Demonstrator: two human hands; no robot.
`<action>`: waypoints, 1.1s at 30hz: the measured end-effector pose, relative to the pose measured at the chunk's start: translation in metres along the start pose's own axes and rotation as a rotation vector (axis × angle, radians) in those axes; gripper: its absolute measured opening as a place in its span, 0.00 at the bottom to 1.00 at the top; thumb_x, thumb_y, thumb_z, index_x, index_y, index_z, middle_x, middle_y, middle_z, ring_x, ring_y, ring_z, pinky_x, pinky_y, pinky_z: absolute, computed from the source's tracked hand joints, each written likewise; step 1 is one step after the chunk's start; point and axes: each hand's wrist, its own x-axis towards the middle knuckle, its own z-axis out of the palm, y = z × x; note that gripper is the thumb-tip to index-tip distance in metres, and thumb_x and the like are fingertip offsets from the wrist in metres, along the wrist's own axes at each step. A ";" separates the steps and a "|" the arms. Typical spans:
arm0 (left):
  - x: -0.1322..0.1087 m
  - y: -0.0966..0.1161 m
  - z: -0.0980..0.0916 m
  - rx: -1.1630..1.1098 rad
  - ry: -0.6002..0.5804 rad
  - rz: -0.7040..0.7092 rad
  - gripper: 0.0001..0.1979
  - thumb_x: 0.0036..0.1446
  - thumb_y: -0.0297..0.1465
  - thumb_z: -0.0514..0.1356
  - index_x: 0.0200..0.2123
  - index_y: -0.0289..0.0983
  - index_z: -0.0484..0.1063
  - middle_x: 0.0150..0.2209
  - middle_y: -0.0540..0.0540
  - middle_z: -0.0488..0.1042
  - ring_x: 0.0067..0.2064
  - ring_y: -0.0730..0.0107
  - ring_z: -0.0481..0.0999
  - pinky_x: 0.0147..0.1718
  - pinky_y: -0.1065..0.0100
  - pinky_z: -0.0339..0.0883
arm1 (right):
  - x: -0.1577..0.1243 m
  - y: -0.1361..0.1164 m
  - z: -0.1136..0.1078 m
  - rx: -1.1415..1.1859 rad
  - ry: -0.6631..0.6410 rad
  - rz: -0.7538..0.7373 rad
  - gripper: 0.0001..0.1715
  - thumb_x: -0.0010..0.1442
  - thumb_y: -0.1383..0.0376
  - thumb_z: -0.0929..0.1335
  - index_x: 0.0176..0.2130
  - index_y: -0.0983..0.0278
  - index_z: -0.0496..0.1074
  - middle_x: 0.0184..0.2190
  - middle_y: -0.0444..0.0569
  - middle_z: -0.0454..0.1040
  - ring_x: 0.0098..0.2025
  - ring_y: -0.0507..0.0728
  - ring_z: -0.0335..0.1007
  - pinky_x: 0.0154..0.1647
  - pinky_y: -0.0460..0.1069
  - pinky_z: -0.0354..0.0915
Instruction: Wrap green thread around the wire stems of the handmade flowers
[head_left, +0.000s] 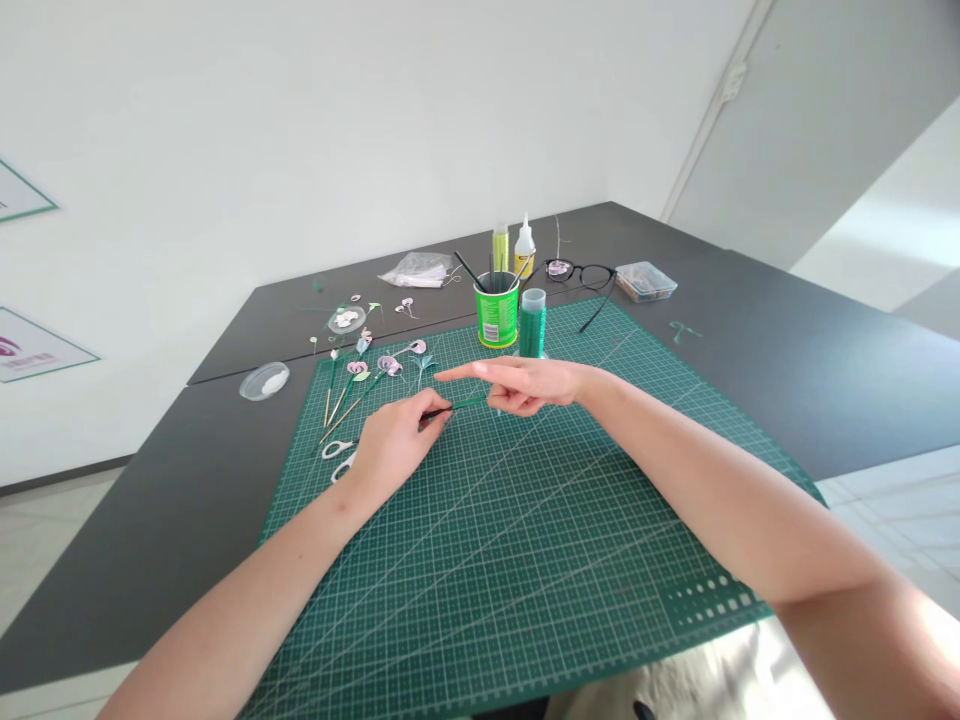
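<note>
Over the green cutting mat (525, 530), my left hand (397, 435) pinches a thin dark stick (435, 412) between thumb and fingers. A narrow green strand (470, 401) runs from there to my right hand (529, 383). Its index finger is stretched out to the left, while the other fingers curl in where the strand ends. White-handled scissors (340, 450) lie partly hidden beneath my left hand. Just behind my right hand stands a green thread spool (532, 325). A small blue-green flower piece (423, 364) lies beyond my left fingers.
Several pale purple flowers on sticks (358, 370) lie at the mat's left. A green can (497, 312) of tools, a glue bottle (525, 240), eyeglasses (592, 276) and a plastic box (646, 282) stand at the back. A clear dish (259, 383) sits left of the mat.
</note>
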 end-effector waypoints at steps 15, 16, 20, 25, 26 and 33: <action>-0.003 0.003 -0.003 0.168 0.141 0.127 0.05 0.64 0.28 0.61 0.37 0.44 0.77 0.33 0.51 0.81 0.35 0.64 0.79 0.31 0.67 0.64 | -0.004 -0.004 -0.008 -0.017 -0.060 0.029 0.50 0.69 0.38 0.46 0.74 0.65 0.49 0.15 0.33 0.43 0.15 0.49 0.34 0.16 0.46 0.36; -0.003 0.003 -0.004 0.178 0.144 0.144 0.05 0.64 0.28 0.61 0.37 0.44 0.77 0.33 0.51 0.81 0.35 0.64 0.79 0.31 0.67 0.64 | -0.004 -0.004 -0.009 -0.021 -0.067 0.030 0.50 0.69 0.38 0.46 0.74 0.65 0.49 0.15 0.33 0.43 0.15 0.49 0.34 0.16 0.46 0.37; -0.004 0.003 -0.003 0.204 0.147 0.181 0.05 0.63 0.28 0.61 0.37 0.43 0.78 0.35 0.51 0.82 0.36 0.64 0.80 0.32 0.67 0.65 | -0.005 -0.004 -0.009 -0.032 -0.090 0.053 0.51 0.69 0.38 0.45 0.74 0.67 0.49 0.15 0.33 0.43 0.15 0.49 0.34 0.16 0.46 0.37; -0.004 0.003 -0.004 0.187 0.172 0.214 0.04 0.63 0.32 0.62 0.36 0.42 0.78 0.36 0.49 0.82 0.35 0.64 0.80 0.33 0.66 0.67 | -0.006 -0.003 -0.011 -0.038 -0.098 0.031 0.52 0.69 0.38 0.45 0.74 0.68 0.49 0.15 0.33 0.43 0.15 0.49 0.34 0.16 0.46 0.38; -0.004 0.003 -0.004 0.180 0.178 0.226 0.05 0.63 0.32 0.62 0.36 0.41 0.78 0.36 0.49 0.83 0.35 0.64 0.80 0.33 0.66 0.67 | -0.006 -0.004 -0.011 -0.039 -0.097 0.029 0.52 0.69 0.38 0.45 0.74 0.68 0.49 0.15 0.33 0.43 0.15 0.49 0.33 0.16 0.46 0.38; -0.005 0.004 -0.004 0.162 0.167 0.243 0.07 0.66 0.31 0.60 0.37 0.42 0.78 0.38 0.48 0.83 0.39 0.62 0.81 0.36 0.65 0.69 | -0.008 -0.006 -0.012 -0.042 -0.102 0.043 0.51 0.69 0.38 0.44 0.74 0.67 0.50 0.15 0.33 0.43 0.15 0.50 0.34 0.15 0.46 0.37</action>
